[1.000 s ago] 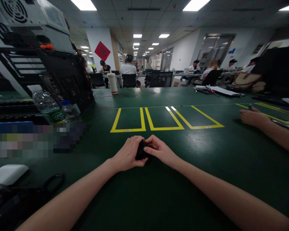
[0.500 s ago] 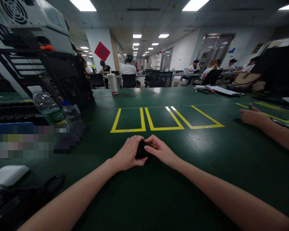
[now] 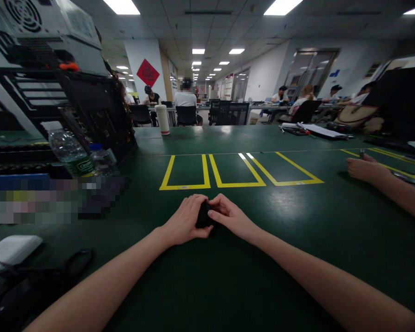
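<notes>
A small black object (image 3: 204, 216) is held just above or on the green table (image 3: 207, 276); its kind does not show. My left hand (image 3: 185, 219) wraps round it from the left, thumb below and fingers over the top. From the right, my right hand (image 3: 231, 214) pinches its near side with thumb and bent fingers. Much of the object is hidden by the fingers. Beyond my hands, yellow tape outlines (image 3: 185, 187) mark the table top.
Computer hardware (image 3: 100, 110), a plastic bottle (image 3: 67, 150) and a smaller blue-capped bottle (image 3: 102, 159) stand at left. A white bottle (image 3: 162, 121) is farther back. Black cables (image 3: 38, 286) lie near left. At right, another person's hand (image 3: 366, 168) holds something small.
The whole view has shifted very slightly. Both my hands keep the same hold on the black object.
</notes>
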Demonstrator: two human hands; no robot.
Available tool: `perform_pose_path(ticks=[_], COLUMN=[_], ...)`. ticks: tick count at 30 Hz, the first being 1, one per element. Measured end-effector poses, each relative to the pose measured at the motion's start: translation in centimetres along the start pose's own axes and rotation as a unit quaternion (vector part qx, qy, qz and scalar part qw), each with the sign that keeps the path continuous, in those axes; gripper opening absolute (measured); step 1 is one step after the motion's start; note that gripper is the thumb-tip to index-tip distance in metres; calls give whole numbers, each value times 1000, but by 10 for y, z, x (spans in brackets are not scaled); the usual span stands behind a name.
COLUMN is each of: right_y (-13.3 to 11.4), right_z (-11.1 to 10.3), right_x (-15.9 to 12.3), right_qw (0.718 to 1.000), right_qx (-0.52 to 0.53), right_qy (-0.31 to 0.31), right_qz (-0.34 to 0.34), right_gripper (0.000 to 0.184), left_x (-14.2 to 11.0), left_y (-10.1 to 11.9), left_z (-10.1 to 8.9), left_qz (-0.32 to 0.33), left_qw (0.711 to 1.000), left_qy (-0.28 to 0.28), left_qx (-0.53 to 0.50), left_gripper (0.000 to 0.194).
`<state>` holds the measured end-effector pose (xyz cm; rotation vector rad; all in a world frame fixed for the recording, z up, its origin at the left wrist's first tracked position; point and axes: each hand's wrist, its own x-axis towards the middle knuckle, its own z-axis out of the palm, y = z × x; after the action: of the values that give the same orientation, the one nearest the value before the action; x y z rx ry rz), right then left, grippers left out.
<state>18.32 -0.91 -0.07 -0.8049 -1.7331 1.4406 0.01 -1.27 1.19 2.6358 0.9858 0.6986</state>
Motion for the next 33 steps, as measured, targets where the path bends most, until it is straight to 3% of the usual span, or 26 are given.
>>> perform_pose_path(ticks=[6,13,17,21,29,33], right_y=[4,4,5,5,2,0], right_z=[-1,-2,0,1,-1,2], right_x=[3,3,3,5,0,-1], right_qw=[999,999,1000,1000,1000,1000], right_qx=[-18,39,16,-10,1,-21], right_qy=[18,-33,2,23,-16,4], right_qz=[22,-16,-12,12,0,-5], right_gripper=[26,27,17,19,28,18], left_x=[0,0,-1,-1,0,-1], left_y=[-2,-3,-3,-3,-4,-3], left_z=[3,6,5,4,5,3], left_qz=[0,6,5,-1,2,7], left_qw=[1000,1000,1000,1000,1000,1000], left_qy=[15,20,22,17,20,9], left_qx=[3,10,9,6,2,2], left_gripper=[58,59,59,60,58,58])
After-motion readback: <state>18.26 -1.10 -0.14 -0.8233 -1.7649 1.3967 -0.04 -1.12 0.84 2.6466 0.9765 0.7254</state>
